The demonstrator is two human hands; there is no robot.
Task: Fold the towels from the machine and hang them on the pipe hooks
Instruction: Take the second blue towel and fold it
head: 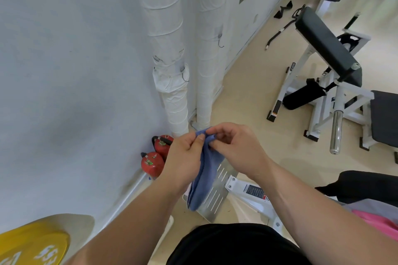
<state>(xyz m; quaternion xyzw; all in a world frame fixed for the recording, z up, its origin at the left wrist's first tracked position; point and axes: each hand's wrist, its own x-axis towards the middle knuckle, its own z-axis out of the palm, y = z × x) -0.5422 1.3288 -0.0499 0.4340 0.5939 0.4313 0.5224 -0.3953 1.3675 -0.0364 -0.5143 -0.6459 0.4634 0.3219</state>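
1. One pale wall point(75, 71) fills the view to the left of and above the blue towel point(207, 178) that you hold.
2. Well to the right of the towel, and higher in view, a white-framed bench machine point(327, 54) with a black pad stands on the floor.
3. Two white wrapped pipes rise beyond the towel. The creased pipe point(172, 97) is just above its top edge, and the smoother pipe point(210, 60) is beside that, slightly to the right.
4. Far down and to the left of the towel, a yellow weight plate point(32, 245) sits in the bottom corner.
5. The towel itself is gathered into a narrow strip. Its top edge lies between your two hands, and the rest hangs down between your wrists, in front of a slotted metal plate point(217, 196).
6. Your left hand point(183, 157) is on the towel's left side, with thumb and curled fingers pinching the top edge.
7. Your right hand point(239, 146) is on the towel's right side, fingers curled in, pinching the same edge close to your left thumb.
8. Two red fire extinguishers point(151, 164) stand against the wall just left of the towel, partly behind your left hand.
9. Each pipe carries a wire hook, both well above the towel. The lower hook point(185, 76) is on the creased pipe and the upper hook point(221, 42) is on the smoother one.
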